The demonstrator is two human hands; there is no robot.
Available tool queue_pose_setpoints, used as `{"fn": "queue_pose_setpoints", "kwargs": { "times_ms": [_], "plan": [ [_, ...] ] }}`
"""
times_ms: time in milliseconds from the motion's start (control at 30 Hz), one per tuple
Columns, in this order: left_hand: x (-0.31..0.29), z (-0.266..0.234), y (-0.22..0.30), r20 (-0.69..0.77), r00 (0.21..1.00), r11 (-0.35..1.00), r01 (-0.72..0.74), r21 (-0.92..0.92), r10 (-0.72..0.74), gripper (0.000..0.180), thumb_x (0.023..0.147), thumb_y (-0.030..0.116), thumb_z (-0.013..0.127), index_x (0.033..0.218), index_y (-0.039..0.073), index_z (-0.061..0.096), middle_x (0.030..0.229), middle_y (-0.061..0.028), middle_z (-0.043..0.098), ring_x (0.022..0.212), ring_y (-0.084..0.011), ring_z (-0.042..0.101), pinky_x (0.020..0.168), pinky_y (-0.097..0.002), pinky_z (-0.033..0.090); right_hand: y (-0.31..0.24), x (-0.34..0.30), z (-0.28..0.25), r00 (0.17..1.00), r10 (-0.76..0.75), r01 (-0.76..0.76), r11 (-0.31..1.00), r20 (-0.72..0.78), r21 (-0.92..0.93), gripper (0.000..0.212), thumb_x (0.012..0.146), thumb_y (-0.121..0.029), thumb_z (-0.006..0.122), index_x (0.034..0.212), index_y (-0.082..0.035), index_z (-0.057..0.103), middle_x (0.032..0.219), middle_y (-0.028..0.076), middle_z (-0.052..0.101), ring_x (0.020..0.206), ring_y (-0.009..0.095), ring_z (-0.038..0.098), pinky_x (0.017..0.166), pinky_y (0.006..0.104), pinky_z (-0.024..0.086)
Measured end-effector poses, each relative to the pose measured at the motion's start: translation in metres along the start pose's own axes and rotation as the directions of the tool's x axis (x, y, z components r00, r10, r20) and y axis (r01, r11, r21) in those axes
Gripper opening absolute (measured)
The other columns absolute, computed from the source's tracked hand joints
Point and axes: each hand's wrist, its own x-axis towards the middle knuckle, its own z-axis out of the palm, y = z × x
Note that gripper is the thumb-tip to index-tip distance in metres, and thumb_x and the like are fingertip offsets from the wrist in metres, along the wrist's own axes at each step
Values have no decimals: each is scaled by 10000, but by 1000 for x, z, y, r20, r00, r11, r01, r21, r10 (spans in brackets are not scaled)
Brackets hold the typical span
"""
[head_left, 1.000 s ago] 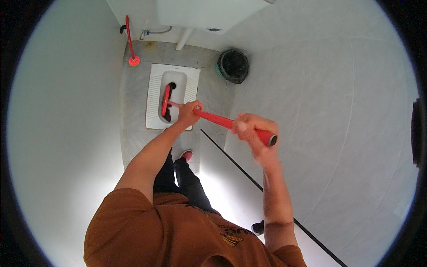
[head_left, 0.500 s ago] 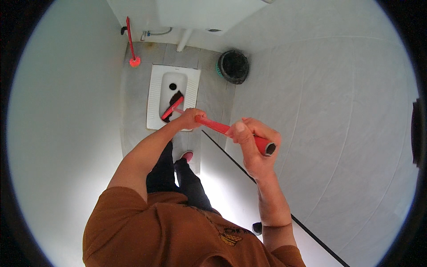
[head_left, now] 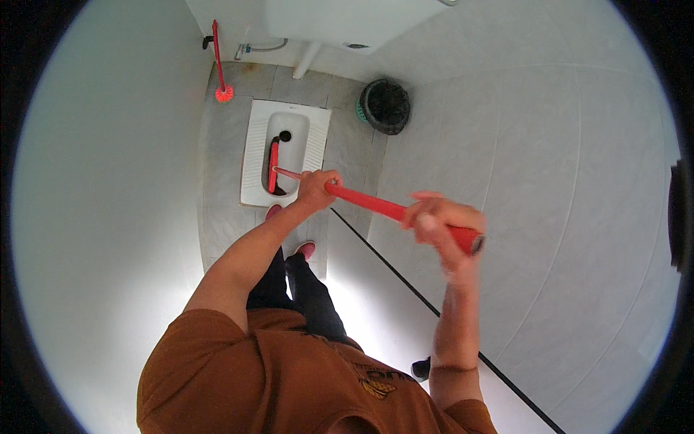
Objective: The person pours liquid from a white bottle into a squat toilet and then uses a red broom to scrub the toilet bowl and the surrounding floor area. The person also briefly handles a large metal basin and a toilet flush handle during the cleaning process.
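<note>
Both of my hands are closed round the long red handle of a broom [head_left: 367, 203]. Lower on the handle, my left hand [head_left: 318, 189] grips it just above the near end of a white squat toilet [head_left: 316, 153]. My right hand [head_left: 444, 223], somewhat blurred, wraps the handle close to its upper end, out to the right. The red broom head [head_left: 273, 166] with dark bristles lies lengthwise in the toilet's bowl, along the left side. Beyond its far tip is the round dark drain hole [head_left: 285, 136].
A red-handled toilet brush [head_left: 219, 61] leans at the back left corner. At the back right stands a bin [head_left: 384, 107] with a black liner. A white cistern [head_left: 347, 22] hangs over the far end, with a pipe [head_left: 307, 59] below. Pale walls rise on both sides.
The broom head has turned from a slant to nearly lengthwise and shifted left in the bowl. My right hand and the handle's upper end have moved right; my left hand stays gripped.
</note>
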Motion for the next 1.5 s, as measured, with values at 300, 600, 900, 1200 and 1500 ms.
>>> {"fn": "queue_pose_setpoints", "kwargs": {
  "times_ms": [300, 600, 900, 1200, 1500],
  "plan": [
    [-25, 18, -14, -159, 987, 997, -10, -73, -2, 139, 682, 65, 682, 733, 148, 582, 589, -35, 581, 584, -257, 601, 563, -393, 426, 4, -26, 25, 990, -57, 67, 995, 132, -73, 123, 813, -32, 650, 698, -25, 607, 724, 84, 658, 701, 217, 650, 879, 429, 477],
    [-32, -1, 68, -199, 980, 992, -28, -126, 2, 149, 702, 85, 689, 762, 173, 584, 640, -10, 566, 652, -234, 565, 657, -375, 381, -70, -41, 12, 996, -84, 86, 988, 26, -127, 249, 785, -160, 634, 579, -56, 541, 589, 79, 583, 591, 219, 618, 828, 406, 485],
    [-41, 33, 26, -345, 938, 976, -55, -211, -22, 82, 760, 96, 621, 770, 162, 573, 622, -8, 521, 651, -224, 549, 666, -383, 355, -31, -62, 35, 945, -198, 228, 970, 260, -89, 130, 738, -10, 670, 663, -21, 566, 664, 93, 583, 628, 252, 605, 787, 414, 504],
    [-85, 37, 93, -479, 874, 993, 35, -113, -86, 96, 762, 118, 642, 789, 177, 571, 609, 10, 535, 647, -224, 557, 676, -383, 336, -76, -96, 14, 978, -158, 166, 985, 134, -50, 396, 749, -276, 692, 545, -32, 456, 592, 62, 549, 575, 214, 591, 796, 419, 510],
    [-80, 43, 85, -586, 806, 987, -7, -159, -88, 81, 792, 119, 633, 834, 166, 582, 620, 13, 508, 698, -228, 566, 678, -400, 348, -68, -120, 36, 884, -317, 377, 918, 344, -122, 336, 728, -234, 673, 544, -25, 485, 549, 74, 511, 527, 204, 552, 754, 395, 524]
  ]
}}
